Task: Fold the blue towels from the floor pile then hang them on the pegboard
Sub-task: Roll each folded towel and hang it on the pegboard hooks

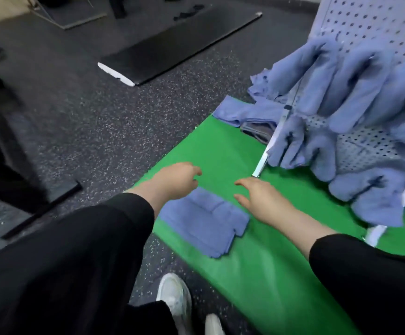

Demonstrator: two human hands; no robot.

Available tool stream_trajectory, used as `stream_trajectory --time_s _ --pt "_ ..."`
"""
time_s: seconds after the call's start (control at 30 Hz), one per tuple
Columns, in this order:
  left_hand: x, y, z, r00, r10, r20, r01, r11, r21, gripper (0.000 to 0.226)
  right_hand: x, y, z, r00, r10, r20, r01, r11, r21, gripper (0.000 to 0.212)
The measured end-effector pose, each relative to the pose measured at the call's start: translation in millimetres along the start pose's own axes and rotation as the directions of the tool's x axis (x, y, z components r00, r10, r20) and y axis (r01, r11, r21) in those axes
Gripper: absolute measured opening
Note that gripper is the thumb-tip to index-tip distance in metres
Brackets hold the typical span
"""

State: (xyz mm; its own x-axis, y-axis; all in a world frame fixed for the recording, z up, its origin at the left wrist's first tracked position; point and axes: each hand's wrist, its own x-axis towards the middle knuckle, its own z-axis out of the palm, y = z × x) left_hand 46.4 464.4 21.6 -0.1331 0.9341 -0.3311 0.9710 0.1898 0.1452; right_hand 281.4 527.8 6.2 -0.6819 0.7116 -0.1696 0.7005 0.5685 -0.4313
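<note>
Both hands over a green mat (220, 146) on a dark speckled floor (124, 112). Left hand (172, 181) above the far left corner of a folded towel (203, 221), fingers curled loosely, holding nothing; touching the cloth or not, cannot tell. Right hand (257, 197) just beyond the towel's far right edge, fingers a little spread and bent, empty, low over the mat. Black sleeves on both arms. Folded towel flat on the mat, between the two forearms, near side toward the viewer, in several layers with stepped edges. Farther along the mat, at its far end, a loose pile (252, 112) of blue towels, partly on the mat and partly on the floor, with one darker grey piece among them. On the right, a pale pegboard (370, 27) full of holes, upright and a bit tilted in this view, its white frame edge (266, 151) down on the mat. Many blue towels (356, 90) draped on it, in bunches, upper ones and lower ones, the lowest close to the mat. Black board (179, 44) flat on the floor, well apart, white at its ends. White shoes (174, 296) at the bottom, beside the mat's near edge. Whole view slightly blurred.
</note>
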Motion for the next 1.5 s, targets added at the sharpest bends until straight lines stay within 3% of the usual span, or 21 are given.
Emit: stream_trajectory --time_s 0.2,0.37,0.53,0.7,0.77,0.87,0.93,1.03,1.23,1.37,1.5 --pt "27 -58 35 0.984 0.042 0.171 -0.055 0.996 0.074 0.043 42 -13 82 0.977 0.033 0.212 -0.026 0.999 -0.035 0.049" --pt "49 -70 62 0.969 0.160 0.190 -0.178 0.980 0.083 0.037 63 -10 116 0.977 -0.033 0.212 0.048 0.996 -0.069 0.037" --pt "56 -71 82 0.942 0.243 0.233 -0.260 0.964 0.047 0.033 50 -26 135 0.952 -0.174 0.251 0.226 0.954 -0.197 0.062" --pt "54 -83 90 0.953 0.272 0.132 -0.279 0.959 0.040 0.029 35 -42 159 0.977 -0.121 0.177 0.184 0.896 -0.403 0.089" --pt "52 -85 88 0.952 0.289 0.102 -0.292 0.956 0.017 0.028 33 -46 170 0.986 -0.097 0.139 0.149 0.888 -0.435 0.084" --pt "45 -86 88 0.940 0.313 0.133 -0.314 0.949 -0.012 0.035 37 -48 173 0.991 -0.097 0.091 0.125 0.915 -0.385 0.041" --pt "39 -85 87 0.931 0.335 0.147 -0.336 0.942 -0.020 0.053 43 -49 162 0.993 -0.066 0.096 0.092 0.950 -0.297 0.021" --pt "33 -80 82 0.918 0.363 0.162 -0.364 0.931 -0.020 0.067 52 -47 140 0.998 -0.021 0.053 0.031 0.981 -0.189 0.019" --pt "36 -47 35 0.946 0.323 0.017 -0.319 0.940 -0.121 0.023 48 -46 54 0.996 0.018 -0.087 -0.018 1.000 0.001 0.015" --pt "43 1 -27 0.942 0.307 -0.138 -0.331 0.920 -0.210 0.019 32 -34 -24 0.976 0.002 -0.217 0.001 1.000 0.013 0.040" --pt "40 63 -78 0.892 0.355 -0.279 -0.406 0.901 -0.154 0.023 4 -10 -99 0.940 0.054 -0.336 -0.074 0.996 -0.045 0.021"
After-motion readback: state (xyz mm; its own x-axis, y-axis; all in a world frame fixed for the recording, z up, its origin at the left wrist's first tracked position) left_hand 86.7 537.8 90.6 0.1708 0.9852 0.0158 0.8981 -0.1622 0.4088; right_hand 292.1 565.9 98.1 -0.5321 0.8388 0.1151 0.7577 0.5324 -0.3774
